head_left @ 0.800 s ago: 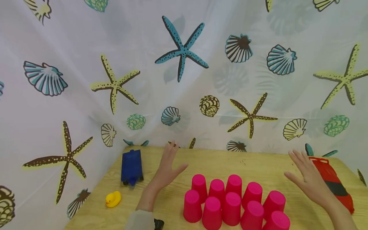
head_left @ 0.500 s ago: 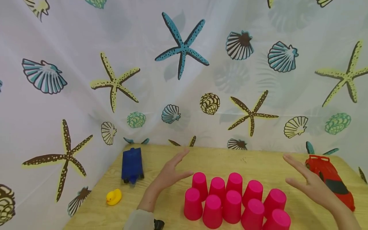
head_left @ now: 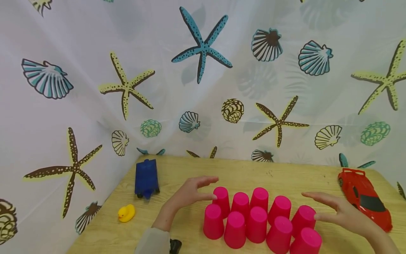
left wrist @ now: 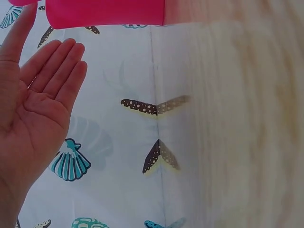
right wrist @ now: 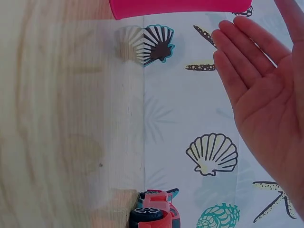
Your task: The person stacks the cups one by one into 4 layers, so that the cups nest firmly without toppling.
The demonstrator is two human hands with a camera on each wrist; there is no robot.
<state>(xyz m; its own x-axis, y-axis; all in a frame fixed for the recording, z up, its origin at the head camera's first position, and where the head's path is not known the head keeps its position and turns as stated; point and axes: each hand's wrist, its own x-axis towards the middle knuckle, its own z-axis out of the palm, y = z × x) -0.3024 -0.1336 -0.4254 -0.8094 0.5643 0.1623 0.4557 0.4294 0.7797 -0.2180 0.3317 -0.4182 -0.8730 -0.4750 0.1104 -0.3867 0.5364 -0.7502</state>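
Several bright pink plastic cups point(head_left: 257, 225) stand upside down in a close cluster on the wooden table. At the cluster's left side is my left hand point(head_left: 187, 193), fingers extended and thumb tip overlapping a back-left cup point(head_left: 221, 203). My right hand point(head_left: 340, 211) mirrors it on the right, its thumb tip right at the edge of a right-hand cup point(head_left: 303, 220). The left wrist view has the left palm point(left wrist: 45, 111) beside a cup wall point(left wrist: 104, 12). Straight fingers of the right hand point(right wrist: 266, 90) show near another cup point(right wrist: 180, 5) in the right wrist view.
A red toy car point(head_left: 364, 199) lies right of the right hand. On the left are a dark blue toy vehicle point(head_left: 146, 178) and a yellow rubber duck point(head_left: 126, 213). A small black object point(head_left: 175, 246) sits by the left sleeve. A patterned white curtain point(head_left: 209, 98) encloses the table's back.
Both hands have come down to the cups, their fingers swinging inward from pointing up and forward. The head view has tipped slightly downward. The cups stay in place.
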